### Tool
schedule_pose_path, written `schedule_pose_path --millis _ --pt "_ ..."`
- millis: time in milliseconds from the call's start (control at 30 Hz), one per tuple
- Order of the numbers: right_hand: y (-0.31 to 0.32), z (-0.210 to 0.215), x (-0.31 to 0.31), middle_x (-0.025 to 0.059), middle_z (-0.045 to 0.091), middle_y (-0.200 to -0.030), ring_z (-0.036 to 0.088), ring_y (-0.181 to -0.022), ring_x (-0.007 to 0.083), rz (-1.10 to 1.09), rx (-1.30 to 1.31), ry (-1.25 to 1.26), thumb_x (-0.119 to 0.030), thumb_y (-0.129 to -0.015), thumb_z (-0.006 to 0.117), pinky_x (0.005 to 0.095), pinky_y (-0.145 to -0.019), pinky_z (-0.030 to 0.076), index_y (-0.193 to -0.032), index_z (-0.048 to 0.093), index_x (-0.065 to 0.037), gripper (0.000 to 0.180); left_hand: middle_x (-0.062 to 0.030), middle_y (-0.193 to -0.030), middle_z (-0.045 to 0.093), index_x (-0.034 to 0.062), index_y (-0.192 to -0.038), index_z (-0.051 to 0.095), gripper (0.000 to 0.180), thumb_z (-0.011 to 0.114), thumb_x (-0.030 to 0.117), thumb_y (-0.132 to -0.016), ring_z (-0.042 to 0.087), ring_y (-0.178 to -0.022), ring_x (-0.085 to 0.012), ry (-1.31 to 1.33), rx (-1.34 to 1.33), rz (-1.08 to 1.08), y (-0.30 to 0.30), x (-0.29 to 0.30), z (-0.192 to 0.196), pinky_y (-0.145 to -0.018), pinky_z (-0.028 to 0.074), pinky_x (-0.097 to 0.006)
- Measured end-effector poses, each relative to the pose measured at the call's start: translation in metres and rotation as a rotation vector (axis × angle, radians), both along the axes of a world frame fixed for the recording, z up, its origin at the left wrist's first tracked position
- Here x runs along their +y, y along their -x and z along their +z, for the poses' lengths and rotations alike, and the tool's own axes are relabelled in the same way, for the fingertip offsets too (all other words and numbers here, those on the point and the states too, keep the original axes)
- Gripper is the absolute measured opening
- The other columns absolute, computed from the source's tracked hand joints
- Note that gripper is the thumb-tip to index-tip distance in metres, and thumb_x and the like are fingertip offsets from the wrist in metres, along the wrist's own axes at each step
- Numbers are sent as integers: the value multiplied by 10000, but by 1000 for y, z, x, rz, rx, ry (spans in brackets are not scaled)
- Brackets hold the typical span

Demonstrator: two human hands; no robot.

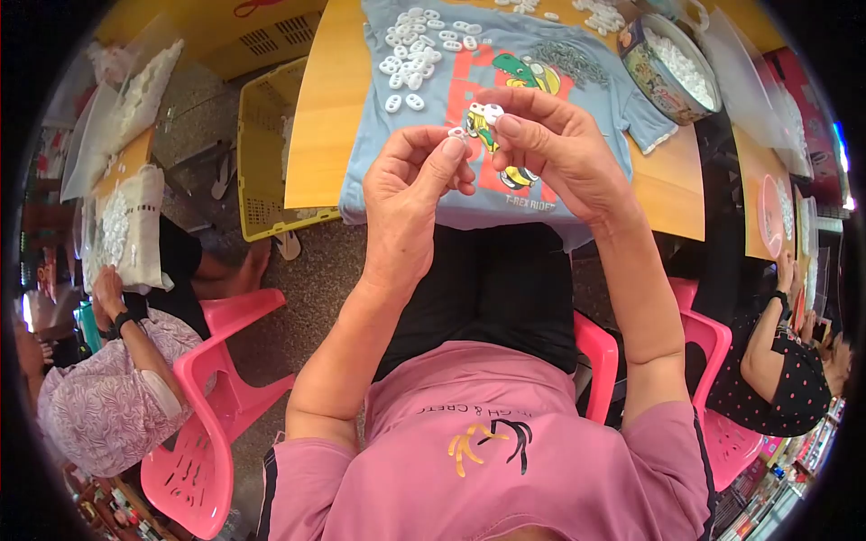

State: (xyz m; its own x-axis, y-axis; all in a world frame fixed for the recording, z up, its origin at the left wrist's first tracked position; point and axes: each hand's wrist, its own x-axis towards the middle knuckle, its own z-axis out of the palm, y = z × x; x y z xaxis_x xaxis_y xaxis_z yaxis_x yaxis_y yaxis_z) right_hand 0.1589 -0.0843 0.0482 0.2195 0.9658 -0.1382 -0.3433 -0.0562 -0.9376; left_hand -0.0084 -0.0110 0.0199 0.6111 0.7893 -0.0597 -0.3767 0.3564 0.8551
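Above blue shirt (469, 194): right hand (550, 149) pinching white plastic piece (485, 112) (left hand (410, 194) fingertips pinched on small part (457, 132)).

small piecework workshop; wooden tables (316, 135) heaped with white plastic parts (410, 50); workers on pink plastic chairs (207, 406); yellow crate (262, 153)

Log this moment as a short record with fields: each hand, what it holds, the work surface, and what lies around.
left hand: pinches a tiny white piece at its fingertips
right hand: holds small white plastic parts between thumb and fingers
hands: raised close together above the cloth
work surface: wooden table covered by a light blue printed T-shirt
on the shirt: pile of white oval parts, heap of small metal pieces
container: round tin of white parts, upper right
beside table: yellow plastic basket
seating: pink plastic chairs
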Motion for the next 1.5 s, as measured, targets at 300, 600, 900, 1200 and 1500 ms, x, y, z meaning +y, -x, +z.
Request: schedule_pose_path --millis 300,600,900,1200,1500 --pt "10 0 -17 47 658 -953 616 -749 101 -218 -21 -139 -113 -915 660 247 -707 525 -1157 623 22 280 -86 -1083 650 -4 -1095 600 180 624 72 -934 612 -946 -130 -149 -79 11 -25 -14 8 -808 502 -275" --pt "5 -2 -24 51 666 -937 614 -740 86 -317 -180 -166 -97 -921 650 237 -652 552 -1143 640 10 247 -113 -1154 610 -15 -1049 575 109 587 4 -942 589 -1022 -127 -314 -138 79 -42 -28 11 -880 487 -258" --pt "2 0 -42 59 666 -985 639 -854 106 -318 -128 -170 -115 -933 634 287 -729 580 -1198 610 14 295 -128 -1152 631 -18 -1058 563 122 589 17 -944 602 -1027 -133 -304 -144 9 -40 -33 16 -880 497 -272" --pt "2 -4 -51 62 670 -1003 647 -848 102 -287 124 -185 -81 -927 627 291 -762 567 -1228 595 -5 311 -128 -1108 662 -22 -1055 571 141 603 66 -949 618 -949 -105 -154 -148 -48 -34 -33 13 -855 500 -254" --pt "8 -13 -50 83 665 -952 647 -802 121 -476 -472 -216 -33 -897 669 254 -740 553 -1072 607 31 196 -112 -1063 672 -17 -1046 590 148 621 79 -937 622 -924 -117 -217 -67 -53 -37 -35 11 -817 498 -255"
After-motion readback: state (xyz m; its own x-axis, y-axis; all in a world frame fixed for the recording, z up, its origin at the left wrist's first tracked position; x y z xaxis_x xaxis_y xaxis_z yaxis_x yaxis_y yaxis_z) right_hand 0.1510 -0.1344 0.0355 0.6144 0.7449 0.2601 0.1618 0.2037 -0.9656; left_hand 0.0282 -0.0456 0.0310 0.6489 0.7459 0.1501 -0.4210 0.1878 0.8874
